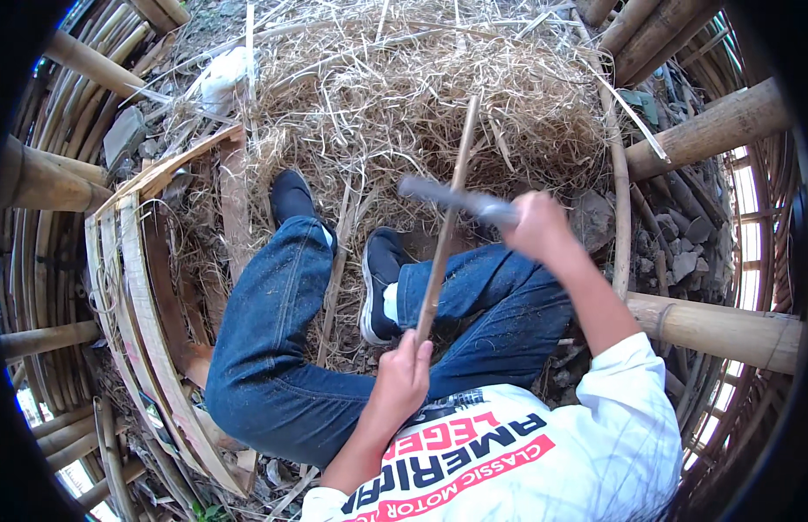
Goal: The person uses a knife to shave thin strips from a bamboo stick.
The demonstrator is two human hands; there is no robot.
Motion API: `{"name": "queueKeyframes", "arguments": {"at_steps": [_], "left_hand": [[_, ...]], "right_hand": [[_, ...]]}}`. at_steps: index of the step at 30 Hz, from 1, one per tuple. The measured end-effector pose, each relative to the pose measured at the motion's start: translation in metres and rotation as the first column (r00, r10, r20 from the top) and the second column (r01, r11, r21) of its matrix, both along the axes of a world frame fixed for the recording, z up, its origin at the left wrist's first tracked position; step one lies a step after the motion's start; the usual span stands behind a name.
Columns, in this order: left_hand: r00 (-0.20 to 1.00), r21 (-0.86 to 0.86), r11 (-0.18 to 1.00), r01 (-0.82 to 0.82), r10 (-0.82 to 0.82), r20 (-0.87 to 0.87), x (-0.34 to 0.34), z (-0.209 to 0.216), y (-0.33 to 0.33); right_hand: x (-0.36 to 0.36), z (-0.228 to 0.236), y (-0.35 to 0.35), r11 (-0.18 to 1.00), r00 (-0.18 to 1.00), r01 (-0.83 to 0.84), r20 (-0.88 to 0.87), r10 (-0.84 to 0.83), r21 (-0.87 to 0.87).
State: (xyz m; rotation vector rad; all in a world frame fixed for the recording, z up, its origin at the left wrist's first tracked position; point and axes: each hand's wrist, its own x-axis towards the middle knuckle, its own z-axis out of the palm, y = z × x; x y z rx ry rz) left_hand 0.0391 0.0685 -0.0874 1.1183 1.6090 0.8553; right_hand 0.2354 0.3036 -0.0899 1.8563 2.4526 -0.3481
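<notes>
My left hand (402,376) is closed around the lower end of a long, narrow bamboo strip (440,261). The strip slants up and away from me over my bent leg, its far end above the shavings. In my right hand (538,230) is a knife (434,191), its grey blade smeared by motion and pointing left. Blade and strip cross above my right shin; whether they touch, I cannot tell. My fingers hide most of the knife's handle.
A thick heap of curly shavings (404,113) spreads past my feet. On the left stand pale wooden slats (143,296). Bamboo poles (717,331) and woven bamboo walls enclose both sides. Stones (678,252) lie at the right, and a white bag-like thing (223,80) lies at the far left.
</notes>
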Motion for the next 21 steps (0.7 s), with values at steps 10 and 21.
{"name": "queueKeyframes", "arguments": {"at_steps": [10, 21], "left_hand": [[0.999, -0.037, 0.999, 0.005, -0.004, 0.042, 0.0, 0.007, 0.002], [0.999, -0.049, 0.999, 0.009, -0.007, 0.046, 0.006, -0.008, 0.003]], "right_hand": [[0.005, -0.01, 0.052, 1.0, 0.999, 0.03, 0.019, -0.03, -0.009], [0.02, -0.006, 0.102, 0.977, 0.967, 0.196, 0.151, -0.206, 0.081]]}}
